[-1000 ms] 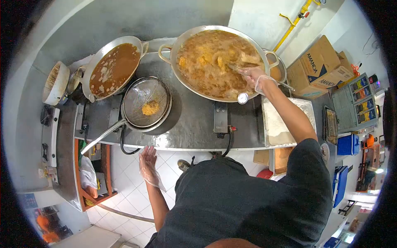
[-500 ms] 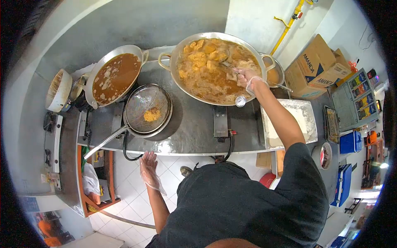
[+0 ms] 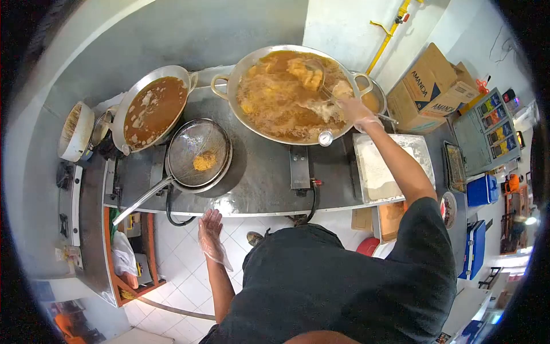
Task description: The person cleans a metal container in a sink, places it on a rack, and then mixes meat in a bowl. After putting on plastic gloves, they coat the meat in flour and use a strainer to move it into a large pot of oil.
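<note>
My right hand (image 3: 358,113), in a clear plastic glove, is closed around the handle of a skimmer (image 3: 326,89) over the large wok (image 3: 232,92). Golden fried pieces (image 3: 303,71) lie in the skimmer's bowl at the far side of the bubbling oil. Paler battered pieces (image 3: 342,89) show near my fingers. A dial thermometer (image 3: 325,138) sits at the wok's front rim. My left hand (image 3: 211,234), gloved too, hangs in front of the counter edge with its fingers stretched and nothing in it.
Left of the large wok stands a smaller wok (image 3: 191,92) of brown oil. A long-handled strainer (image 3: 197,143) with golden crumbs rests on a pot. To the right are a flour tray (image 3: 395,166), cardboard boxes (image 3: 429,92) and a small pot (image 3: 375,94) behind my hand.
The skimmer has gathered golden pieces and moved them toward the wok's far right side. Fewer pieces show at the wok's left. My left hand stays nearly still.
</note>
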Demonstrator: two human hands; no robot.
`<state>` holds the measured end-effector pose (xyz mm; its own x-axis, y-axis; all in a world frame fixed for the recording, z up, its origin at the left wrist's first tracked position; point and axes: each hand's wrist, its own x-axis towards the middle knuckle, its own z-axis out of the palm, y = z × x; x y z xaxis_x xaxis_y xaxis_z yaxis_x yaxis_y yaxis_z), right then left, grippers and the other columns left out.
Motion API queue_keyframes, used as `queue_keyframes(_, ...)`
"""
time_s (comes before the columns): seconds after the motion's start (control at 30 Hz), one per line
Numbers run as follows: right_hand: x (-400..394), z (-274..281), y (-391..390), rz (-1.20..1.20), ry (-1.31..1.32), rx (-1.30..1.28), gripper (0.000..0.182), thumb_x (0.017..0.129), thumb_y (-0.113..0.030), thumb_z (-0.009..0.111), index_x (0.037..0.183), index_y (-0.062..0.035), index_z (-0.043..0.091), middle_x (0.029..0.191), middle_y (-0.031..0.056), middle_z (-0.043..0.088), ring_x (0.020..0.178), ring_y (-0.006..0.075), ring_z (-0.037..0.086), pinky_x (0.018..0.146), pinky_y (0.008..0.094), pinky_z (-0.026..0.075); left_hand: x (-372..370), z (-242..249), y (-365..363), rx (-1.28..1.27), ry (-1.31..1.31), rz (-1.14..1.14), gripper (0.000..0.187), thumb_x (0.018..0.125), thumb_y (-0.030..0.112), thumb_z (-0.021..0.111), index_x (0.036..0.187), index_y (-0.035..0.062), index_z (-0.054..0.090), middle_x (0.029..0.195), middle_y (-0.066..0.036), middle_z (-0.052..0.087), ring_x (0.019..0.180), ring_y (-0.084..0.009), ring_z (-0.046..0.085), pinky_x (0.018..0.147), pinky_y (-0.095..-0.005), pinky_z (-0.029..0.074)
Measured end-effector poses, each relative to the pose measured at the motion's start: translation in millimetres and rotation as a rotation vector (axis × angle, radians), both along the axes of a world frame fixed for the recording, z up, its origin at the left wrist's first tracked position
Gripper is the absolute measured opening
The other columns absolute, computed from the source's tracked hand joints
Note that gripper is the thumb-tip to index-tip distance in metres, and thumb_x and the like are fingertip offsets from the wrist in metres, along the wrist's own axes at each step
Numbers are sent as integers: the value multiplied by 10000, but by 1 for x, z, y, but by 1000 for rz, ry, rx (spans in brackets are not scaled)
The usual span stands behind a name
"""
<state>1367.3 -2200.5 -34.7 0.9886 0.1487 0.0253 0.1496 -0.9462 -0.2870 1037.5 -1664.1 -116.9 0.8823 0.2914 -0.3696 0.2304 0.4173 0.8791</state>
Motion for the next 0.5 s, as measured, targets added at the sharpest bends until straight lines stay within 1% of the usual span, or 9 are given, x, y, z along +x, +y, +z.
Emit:
queue_keyframes(0.07,-4,-4,7,67,32,-137,320,1001,-122,483,1260,12,615,1078,283,679,1105,435,651,858,509,546,1,1,-1,13,-10,-15,779,1036,644,375,1496,19,443,1488,-196,523,1391,-332,481,1184,-478,271)
queue_keyframes(0.17,-55,55,49,94,55,-307,322,995,-129,475,1248,14,615,1081,287,676,1057,425,672,875,500,545,4,2,-1,23,-8,-36,781,1037,644,369,1498,18,441,1488,-199,525,1390,-336,482,1184,-483,272)
queue_keyframes(0.27,-64,64,46,123,88,-353,277,994,-117,471,1197,29,591,1135,305,671,1087,427,664,910,498,536,8,-7,1,17,13,-33,787,1036,647,373,1499,15,438,1482,-200,531,1389,-340,483,1182,-487,276)
queue_keyframes(0.37,-81,82,47,90,74,-208,338,1005,-151,462,1265,33,574,1109,300,677,1072,439,663,900,504,535,9,-5,-2,23,35,-31,786,1035,648,378,1496,14,444,1479,-199,537,1388,-343,487,1180,-488,275)
queue_keyframes(0.47,-98,97,46,78,17,-78,368,996,-107,478,1324,19,588,1105,310,680,1123,425,654,960,467,520,12,-6,-5,4,45,-42,782,1035,646,379,1490,14,452,1481,-200,536,1390,-347,485,1182,-490,269)
queue_keyframes(0.5,-101,98,44,98,19,37,371,993,-86,480,1333,18,587,1138,313,671,1133,429,648,971,459,514,13,-6,-6,9,43,-51,780,1036,644,379,1488,13,454,1481,-200,536,1391,-346,485,1182,-490,270)
